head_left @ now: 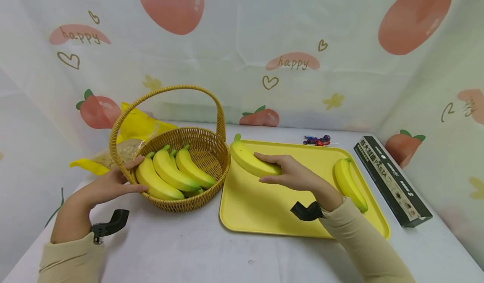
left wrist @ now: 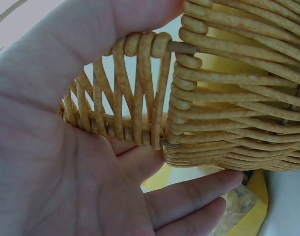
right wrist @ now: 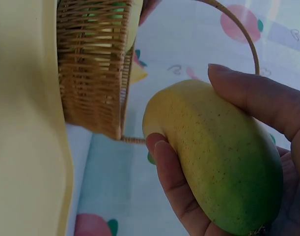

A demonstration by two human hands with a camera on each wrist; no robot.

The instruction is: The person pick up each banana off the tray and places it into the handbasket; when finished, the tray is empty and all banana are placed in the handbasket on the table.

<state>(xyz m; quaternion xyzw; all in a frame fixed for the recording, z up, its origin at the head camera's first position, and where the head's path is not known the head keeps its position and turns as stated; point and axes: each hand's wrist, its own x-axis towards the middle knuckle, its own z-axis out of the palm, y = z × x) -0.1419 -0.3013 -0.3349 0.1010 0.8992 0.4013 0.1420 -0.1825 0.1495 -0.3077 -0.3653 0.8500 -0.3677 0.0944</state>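
Note:
My right hand (head_left: 293,173) grips a yellow banana (head_left: 249,159) above the left part of a yellow tray (head_left: 264,216). Up close in the right wrist view, fingers and thumb lie around the banana (right wrist: 213,152), whose near end is green. My left hand (head_left: 109,186) holds a wicker basket (head_left: 177,205) at its left side, where the handle meets the rim. The left wrist view has thumb and fingers on either side of the woven handle base (left wrist: 135,88). Several bananas (head_left: 170,171) lie in the basket's left half. Another banana (head_left: 348,184) rests at the tray's right end.
Behind the basket lies a yellow bag (head_left: 141,123) with a see-through part showing pale contents. A long black pasta box (head_left: 391,180) stands right of the tray. Small wrapped candies (head_left: 316,140) lie behind the tray, near the printed cloth backdrop (head_left: 227,64).

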